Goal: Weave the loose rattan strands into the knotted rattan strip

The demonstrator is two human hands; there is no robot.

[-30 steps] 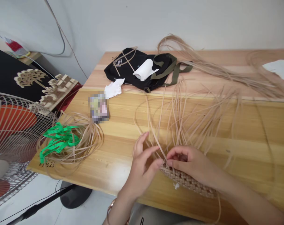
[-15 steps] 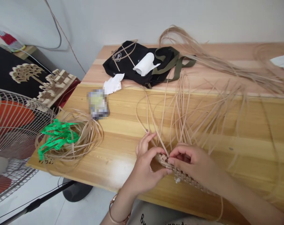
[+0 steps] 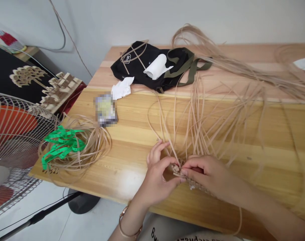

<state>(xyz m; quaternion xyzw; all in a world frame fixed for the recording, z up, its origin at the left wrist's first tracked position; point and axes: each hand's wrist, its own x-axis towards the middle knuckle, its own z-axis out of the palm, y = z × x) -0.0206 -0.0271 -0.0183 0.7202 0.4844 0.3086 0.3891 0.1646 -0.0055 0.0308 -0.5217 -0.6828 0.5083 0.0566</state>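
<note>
A partly woven piece of tan strips (image 3: 177, 170) sits between my hands near the table's front edge, its long loose strips (image 3: 196, 117) fanning out toward the back. My left hand (image 3: 159, 170) is closed on the left end of the weave, thumb below and index finger above, while its other fingers are raised by some strips. Thumb and fingertips of my right hand (image 3: 204, 170) pinch a strip at the weave, close to the left fingertips. Much of the woven piece is hidden under the right hand and forearm.
Coiled strips (image 3: 97, 147) with a green tape measure (image 3: 64, 144) lie at the left. Behind are a black bag (image 3: 147, 67), a white paper roll (image 3: 156, 67), crumpled tissue (image 3: 122, 88) and a strip bundle (image 3: 233, 67). A fan (image 3: 14, 144) stands left of the table (image 3: 127, 144).
The woven piece has tilted slightly, and less of it shows below the right hand. Both hands keep nearly the same grip; the whole view has shifted a little.
</note>
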